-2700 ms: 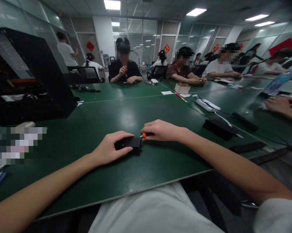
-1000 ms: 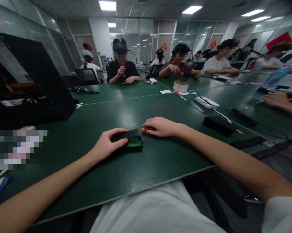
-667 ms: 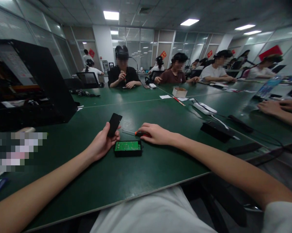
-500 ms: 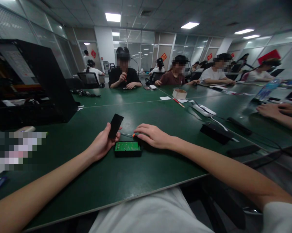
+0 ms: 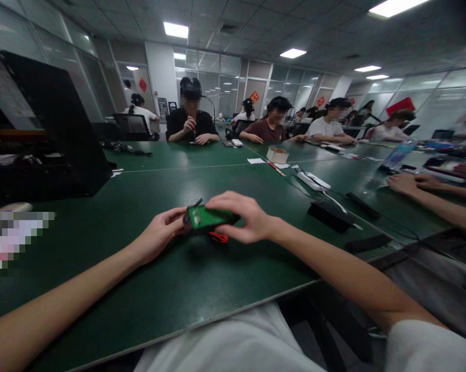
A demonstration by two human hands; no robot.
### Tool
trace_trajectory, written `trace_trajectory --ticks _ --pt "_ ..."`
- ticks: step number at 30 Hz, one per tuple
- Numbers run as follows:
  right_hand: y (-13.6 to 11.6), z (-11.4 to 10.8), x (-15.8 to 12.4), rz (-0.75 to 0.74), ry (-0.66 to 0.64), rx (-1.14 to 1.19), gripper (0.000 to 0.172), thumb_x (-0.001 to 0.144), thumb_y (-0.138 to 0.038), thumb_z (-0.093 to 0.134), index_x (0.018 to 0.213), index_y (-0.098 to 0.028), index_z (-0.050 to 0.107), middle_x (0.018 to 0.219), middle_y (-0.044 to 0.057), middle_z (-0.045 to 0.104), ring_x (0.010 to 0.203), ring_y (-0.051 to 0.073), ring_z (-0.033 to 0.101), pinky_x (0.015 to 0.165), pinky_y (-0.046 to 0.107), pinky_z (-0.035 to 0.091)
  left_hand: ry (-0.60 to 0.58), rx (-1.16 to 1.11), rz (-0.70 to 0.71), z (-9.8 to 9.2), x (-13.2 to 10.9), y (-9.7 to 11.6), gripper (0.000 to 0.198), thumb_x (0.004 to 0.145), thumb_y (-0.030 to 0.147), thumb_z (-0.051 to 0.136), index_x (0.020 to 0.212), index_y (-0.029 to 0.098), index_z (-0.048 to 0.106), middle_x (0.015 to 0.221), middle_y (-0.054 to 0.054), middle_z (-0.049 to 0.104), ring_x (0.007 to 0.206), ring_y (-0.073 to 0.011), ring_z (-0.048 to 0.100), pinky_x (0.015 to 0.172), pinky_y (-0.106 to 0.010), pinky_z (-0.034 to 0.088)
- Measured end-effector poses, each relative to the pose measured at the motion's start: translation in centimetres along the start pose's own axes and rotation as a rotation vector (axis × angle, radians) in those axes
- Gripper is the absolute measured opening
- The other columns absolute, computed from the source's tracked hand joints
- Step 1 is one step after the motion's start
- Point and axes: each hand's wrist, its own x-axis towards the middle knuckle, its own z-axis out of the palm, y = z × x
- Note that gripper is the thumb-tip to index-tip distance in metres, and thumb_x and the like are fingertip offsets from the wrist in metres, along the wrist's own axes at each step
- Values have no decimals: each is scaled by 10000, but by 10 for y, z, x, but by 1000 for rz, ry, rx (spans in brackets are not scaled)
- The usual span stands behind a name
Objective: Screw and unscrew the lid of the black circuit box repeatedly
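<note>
A black plastic case with a green circuit board (image 5: 204,217) in it is held up off the green table, tilted. My left hand (image 5: 159,231) is closed on the case's left end. My right hand (image 5: 250,217) grips its right part, with the fingers over the far side and the thumb along the near side. Below the case shows the red-orange and black handle of a screwdriver (image 5: 219,237); its shaft is hidden. A small dark piece (image 5: 198,202) sticks up behind the case, and I cannot make out what it is. The flat black cover is not clearly visible.
Right of my hands lie a black box-like part (image 5: 331,214) and a white power strip (image 5: 313,181) with cables. A small open carton (image 5: 277,155) stands farther back. A large black cabinet (image 5: 77,129) stands at the left. Another person's hands (image 5: 403,183) rest at the right.
The case with the circuit board has been lifted from the table into both hands. My left hand no longer shows the flat black cover. The view has turned slightly right.
</note>
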Motion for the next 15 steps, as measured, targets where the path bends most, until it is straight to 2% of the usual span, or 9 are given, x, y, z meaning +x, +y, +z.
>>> trace_trajectory --ticks 2,4,6,7,8,11,15 --pt "27 -29 -7 180 151 -199 501 901 -361 640 1370 -214 543 1263 117 662 1130 253 627 977 403 493 -13 167 24 1 -2 1 550 745 453 830 1205 188 687 1137 -78 730 1046 -265 672 884 -351 529" --pt "57 -59 -22 425 175 -433 503 890 -385 636 1346 -182 572 1286 136 652 1153 292 620 1000 443 476 -58 316 39 2 -4 3 582 764 481 804 1244 182 668 1169 -86 728 1072 -293 669 922 -393 519" --pt "83 -87 -43 744 24 -700 516 896 -353 613 1370 -157 558 1343 149 622 1218 312 589 1033 440 452 -127 408 69 4 -6 3 575 787 494 776 1249 171 661 1182 -92 727 1085 -307 668 949 -417 507" --pt "93 -100 -54 931 -115 -819 521 902 -368 604 1388 -192 549 1345 133 623 1214 316 591 1017 436 459 -160 437 87 4 -7 4 563 801 495 763 1247 167 659 1189 -93 725 1091 -309 667 958 -421 502" --pt "101 -110 -66 1040 -164 -863 505 887 -351 621 1360 -180 580 1284 155 653 1164 343 615 970 451 476 -183 460 102 4 -7 3 552 812 495 752 1245 165 658 1193 -94 723 1095 -309 667 961 -422 500" --pt "113 -133 -98 1257 -250 -907 473 884 -343 642 1304 -125 621 1144 203 691 1039 354 655 852 440 510 -204 516 120 5 -8 3 542 833 495 730 1253 161 651 1195 -97 718 1088 -309 669 952 -422 500" --pt "118 -146 -122 1407 -382 -875 371 940 -395 627 1219 -149 631 1138 125 668 974 212 654 839 380 555 -220 535 125 5 -9 4 521 849 487 714 1256 168 655 1188 -89 723 1082 -304 672 937 -409 502"
